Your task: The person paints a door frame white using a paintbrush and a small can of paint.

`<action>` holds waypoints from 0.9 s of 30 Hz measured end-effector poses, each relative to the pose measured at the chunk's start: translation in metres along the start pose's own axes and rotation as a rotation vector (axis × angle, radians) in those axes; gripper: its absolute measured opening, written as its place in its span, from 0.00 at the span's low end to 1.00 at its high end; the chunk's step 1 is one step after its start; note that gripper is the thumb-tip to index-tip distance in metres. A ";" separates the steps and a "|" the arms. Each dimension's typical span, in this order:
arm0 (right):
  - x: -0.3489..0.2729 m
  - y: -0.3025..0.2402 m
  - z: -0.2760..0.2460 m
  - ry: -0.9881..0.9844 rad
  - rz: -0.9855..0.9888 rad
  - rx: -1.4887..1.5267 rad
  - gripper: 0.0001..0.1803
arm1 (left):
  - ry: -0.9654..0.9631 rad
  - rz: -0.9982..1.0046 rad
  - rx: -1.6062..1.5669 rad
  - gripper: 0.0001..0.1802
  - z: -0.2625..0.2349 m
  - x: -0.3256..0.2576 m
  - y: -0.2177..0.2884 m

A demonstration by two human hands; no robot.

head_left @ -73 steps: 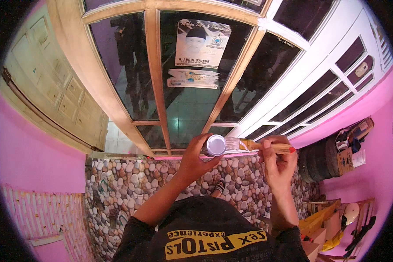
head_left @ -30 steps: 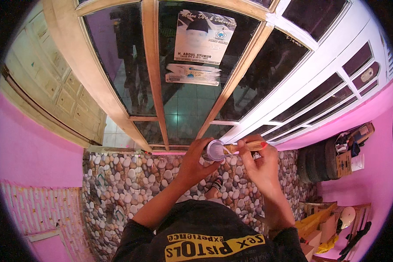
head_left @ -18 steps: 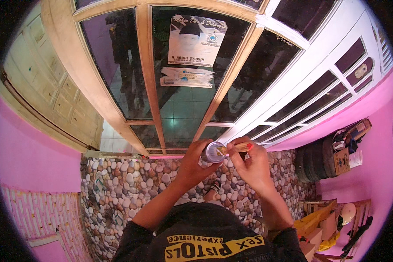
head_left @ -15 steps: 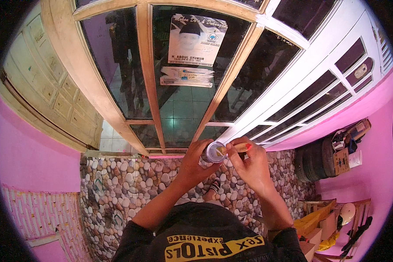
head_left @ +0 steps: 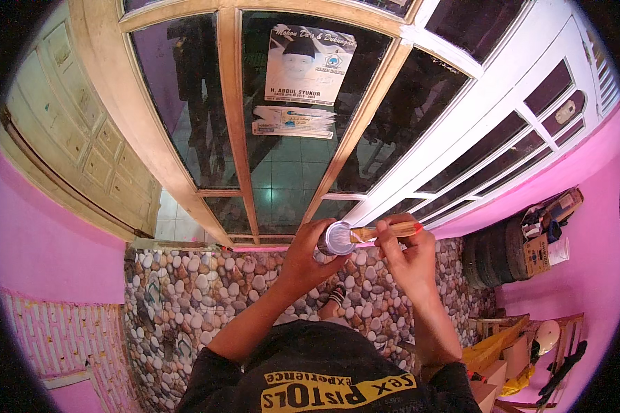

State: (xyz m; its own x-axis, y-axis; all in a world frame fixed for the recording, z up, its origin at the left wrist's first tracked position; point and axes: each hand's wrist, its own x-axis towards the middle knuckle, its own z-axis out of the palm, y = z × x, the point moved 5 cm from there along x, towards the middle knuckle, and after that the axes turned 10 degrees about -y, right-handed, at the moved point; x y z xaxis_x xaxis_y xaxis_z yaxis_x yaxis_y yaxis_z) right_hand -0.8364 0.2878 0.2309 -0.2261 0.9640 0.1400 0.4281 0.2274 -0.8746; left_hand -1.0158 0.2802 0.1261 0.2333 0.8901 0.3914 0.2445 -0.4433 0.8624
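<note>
My left hand (head_left: 306,256) is wrapped around a small round paint can (head_left: 331,248), its top facing up. Inside it, pale whitish paint shows. Between the thumb and fingers of my right hand (head_left: 411,260) is a paintbrush (head_left: 366,235) with a wooden handle and a red tip. The brush lies nearly level, its pale bristles over the can's opening at the right side of the rim. Beyond my hands stands a glazed window frame (head_left: 382,89), bare wood at the left and painted white toward the right.
A weathered wooden door (head_left: 83,124) is at the left. Pebble-patterned flooring (head_left: 207,289) lies below me, with a sandal (head_left: 337,294) on my foot. Stacked tyres (head_left: 492,251) and boxes stand by the pink wall (head_left: 592,227) at right. A wooden rack (head_left: 565,330) holds cartons and a helmet.
My right hand has moved to the right and drawn the brush partly out of the can, tilting it closer to level. The left hand and can stay almost where they were.
</note>
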 end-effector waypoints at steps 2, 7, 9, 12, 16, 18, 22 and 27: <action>-0.001 0.003 -0.003 0.030 -0.007 0.091 0.11 | -0.019 -0.033 -0.005 0.38 0.000 0.002 0.001; 0.000 0.013 -0.012 0.073 0.030 0.313 0.10 | 0.010 -0.029 -0.016 0.38 -0.001 0.006 -0.002; 0.000 0.013 -0.014 0.091 0.055 0.377 0.10 | 0.026 -0.021 -0.019 0.38 -0.004 0.010 -0.002; 0.002 0.022 -0.019 0.118 0.088 0.455 0.11 | 0.059 0.047 0.013 0.38 -0.009 0.018 0.007; 0.005 0.023 -0.028 0.221 0.133 0.595 0.11 | 0.082 0.070 -0.019 0.38 -0.016 0.035 0.022; 0.009 0.021 -0.029 0.237 0.167 0.723 0.10 | 0.100 0.100 0.001 0.38 -0.021 0.042 0.027; 0.016 0.021 -0.034 0.259 0.176 0.843 0.10 | 0.094 0.117 -0.005 0.37 -0.023 0.058 0.032; 0.022 0.020 -0.037 0.197 0.172 0.903 0.10 | 0.106 0.106 -0.017 0.35 -0.028 0.066 0.037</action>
State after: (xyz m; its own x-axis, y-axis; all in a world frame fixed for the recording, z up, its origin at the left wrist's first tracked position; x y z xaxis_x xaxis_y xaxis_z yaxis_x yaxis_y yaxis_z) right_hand -0.8004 0.3189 0.2340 -0.0350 0.9992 -0.0205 -0.4175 -0.0333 -0.9081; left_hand -1.0173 0.3260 0.1925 0.1558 0.8450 0.5117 0.2076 -0.5344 0.8193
